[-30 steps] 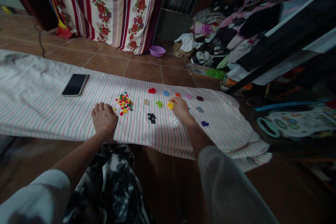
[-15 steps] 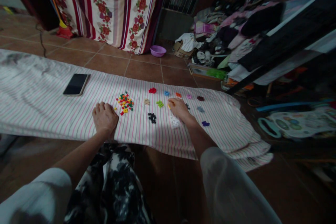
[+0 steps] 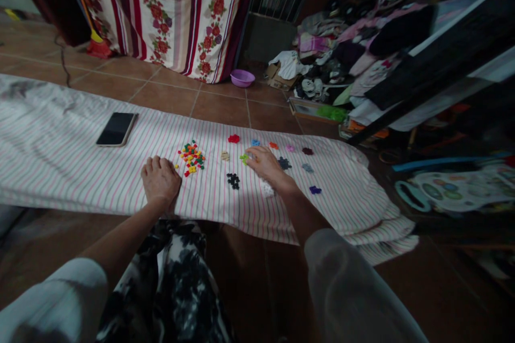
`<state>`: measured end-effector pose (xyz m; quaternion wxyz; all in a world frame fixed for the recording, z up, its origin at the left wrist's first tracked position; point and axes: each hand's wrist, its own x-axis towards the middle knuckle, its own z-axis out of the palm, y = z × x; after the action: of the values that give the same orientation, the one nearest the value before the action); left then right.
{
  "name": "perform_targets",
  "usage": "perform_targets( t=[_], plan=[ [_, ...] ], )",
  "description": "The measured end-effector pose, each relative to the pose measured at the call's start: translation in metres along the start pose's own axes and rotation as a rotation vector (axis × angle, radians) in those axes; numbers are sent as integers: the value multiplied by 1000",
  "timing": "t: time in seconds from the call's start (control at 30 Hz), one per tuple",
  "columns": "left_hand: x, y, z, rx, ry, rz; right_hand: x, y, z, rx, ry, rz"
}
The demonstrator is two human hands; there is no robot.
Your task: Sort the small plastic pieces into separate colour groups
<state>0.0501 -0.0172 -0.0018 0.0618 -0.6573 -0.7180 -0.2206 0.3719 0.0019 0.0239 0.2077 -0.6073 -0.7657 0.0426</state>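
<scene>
My left hand [image 3: 161, 181] lies flat on the striped cloth [image 3: 132, 182], fingers stretched out, next to a mixed pile of small red, yellow, green and orange pieces [image 3: 193, 158]. Over the lime green pieces [image 3: 243, 159] is my right hand [image 3: 269, 166], its thumb and fingers apart with nothing visible between them. It partly hides the lime pieces, the white pieces [image 3: 268, 189] and the blue pieces [image 3: 255, 142]. Around it sit black pieces [image 3: 233, 180], beige pieces [image 3: 225, 156], red pieces [image 3: 234, 139] and dark grey pieces [image 3: 284, 163].
Farther right are orange [image 3: 273, 145], pink, dark brown pieces [image 3: 307, 151], grey pieces [image 3: 308, 168] and purple pieces [image 3: 315, 189]. A phone [image 3: 117, 129] lies at the left. Beyond the cloth stand a purple basin [image 3: 242, 78] and heaped clothes [image 3: 341, 48].
My right hand has shifted left from beside the lime pieces to over them, and its fingers have spread. The dark grey pieces show more now. My left hand stays put.
</scene>
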Motion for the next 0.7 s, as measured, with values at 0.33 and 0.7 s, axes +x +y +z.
perform_targets(
  t=[0.33, 0.7],
  plan=[
    [0, 0, 1, 15, -1, -1, 13, -17, 10, -14, -179, -13],
    [0, 1, -1, 22, -3, 1, 18, -20, 11, -12, -151, -1]
  ],
)
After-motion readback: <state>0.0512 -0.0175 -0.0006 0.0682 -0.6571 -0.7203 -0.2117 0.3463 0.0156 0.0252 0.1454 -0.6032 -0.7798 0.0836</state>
